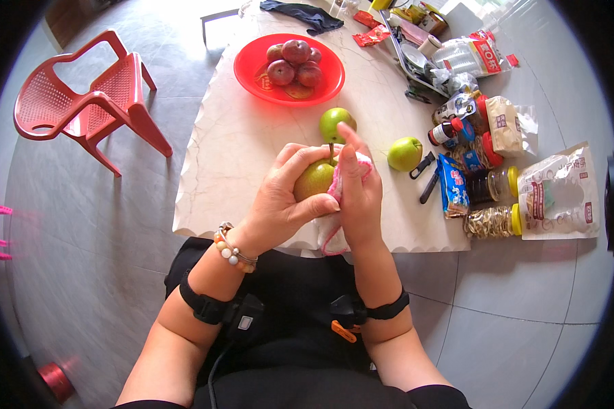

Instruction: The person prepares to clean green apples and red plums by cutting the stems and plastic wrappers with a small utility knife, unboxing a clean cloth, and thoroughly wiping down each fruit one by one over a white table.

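My left hand (273, 204) is wrapped around a yellow-green pear (313, 181) with its stem pointing up. In my right hand (360, 204) is a white cloth with a pink edge (331, 235), pressed to the pear's right side. The cloth's lower end hangs over the table's near edge. Just beyond my fingers sits a second green pear (335, 122). A third pear (405, 154) lies to the right, beside a black-handled peeler (422, 165) and another black handle (429, 189), perhaps a knife's.
A red plastic basin (245, 82) of dark red plums (295, 51) stands farther back on the marble-patterned table (220, 168). Jars (491, 221), packets (453, 184) and a loaded tray (396, 48) line the right side. Left on the floor is a red plastic chair (113, 84).
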`<state>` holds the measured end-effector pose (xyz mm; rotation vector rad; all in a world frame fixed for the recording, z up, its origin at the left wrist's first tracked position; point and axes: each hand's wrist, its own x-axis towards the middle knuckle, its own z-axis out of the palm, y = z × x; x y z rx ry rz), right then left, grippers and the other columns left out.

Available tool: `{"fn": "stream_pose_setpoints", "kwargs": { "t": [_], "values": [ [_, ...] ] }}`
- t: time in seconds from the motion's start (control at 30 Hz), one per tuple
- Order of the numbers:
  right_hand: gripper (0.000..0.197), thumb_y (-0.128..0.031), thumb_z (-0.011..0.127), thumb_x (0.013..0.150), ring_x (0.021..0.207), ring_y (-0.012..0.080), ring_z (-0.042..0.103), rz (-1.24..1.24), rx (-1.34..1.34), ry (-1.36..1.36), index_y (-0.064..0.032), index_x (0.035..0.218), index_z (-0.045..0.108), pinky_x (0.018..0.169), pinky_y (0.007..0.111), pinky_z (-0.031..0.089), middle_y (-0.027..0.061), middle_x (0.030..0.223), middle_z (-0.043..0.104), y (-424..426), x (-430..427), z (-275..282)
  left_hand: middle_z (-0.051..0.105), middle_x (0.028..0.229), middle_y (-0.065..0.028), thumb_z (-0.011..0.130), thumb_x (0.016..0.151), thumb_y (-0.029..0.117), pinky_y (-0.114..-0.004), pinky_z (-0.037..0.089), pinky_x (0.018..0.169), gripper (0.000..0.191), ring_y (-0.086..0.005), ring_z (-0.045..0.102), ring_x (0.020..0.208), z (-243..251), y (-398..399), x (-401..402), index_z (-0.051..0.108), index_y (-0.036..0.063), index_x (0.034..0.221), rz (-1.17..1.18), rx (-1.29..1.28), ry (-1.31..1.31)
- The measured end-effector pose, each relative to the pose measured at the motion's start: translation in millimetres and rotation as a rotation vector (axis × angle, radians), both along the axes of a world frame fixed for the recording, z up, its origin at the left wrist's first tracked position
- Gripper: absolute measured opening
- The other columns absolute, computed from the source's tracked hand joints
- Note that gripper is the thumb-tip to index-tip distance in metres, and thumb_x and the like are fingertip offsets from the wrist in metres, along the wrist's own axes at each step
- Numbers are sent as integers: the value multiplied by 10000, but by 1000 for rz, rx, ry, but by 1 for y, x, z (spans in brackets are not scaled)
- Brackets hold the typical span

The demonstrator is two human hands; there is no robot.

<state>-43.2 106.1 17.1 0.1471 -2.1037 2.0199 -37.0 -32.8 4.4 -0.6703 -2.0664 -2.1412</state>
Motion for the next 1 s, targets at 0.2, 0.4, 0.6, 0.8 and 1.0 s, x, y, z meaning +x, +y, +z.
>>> {"fn": "stream_pose_setpoints", "kwargs": {
  "t": [0.2,0.4,0.6,0.8,1.0],
  "values": [
    [768,-242,609,939,816,63,546,118,-352,-177,0,1487,128,715,181,448,24,885,591,6,-6,11,501,1174,-76,693,841,162,-292,426,953,657,-157,509,1095,14,-2,6,346,55,1389,-248,220,-323],
    [873,-316,693,854,946,210,571,49,-21,57,10,1477,175,800,304,473,144,1094,553,-9,-5,-12,570,1174,-68,461,977,421,-347,480,918,426,-185,572,1072,2,0,-4,488,93,1247,-129,781,-738],
    [1055,-527,766,659,1049,379,533,-211,651,582,16,1436,302,890,445,438,207,1138,543,-24,-2,-23,607,1164,-55,433,972,492,-343,503,892,494,-177,590,1060,7,-7,-8,523,91,1246,-221,865,-809],
    [858,-373,660,865,872,193,601,-115,148,150,14,1474,195,752,330,494,131,1005,614,-11,2,-6,570,1150,-55,447,994,338,-295,507,821,375,-153,585,1010,12,-4,1,452,118,1297,-252,569,-677],
    [630,-332,527,979,807,71,553,103,-288,-146,16,1441,277,707,220,468,31,894,607,8,-11,-5,599,1116,-86,350,989,468,-344,536,732,513,-199,613,967,15,-3,4,462,58,1276,-391,507,-703]
  ]
}}
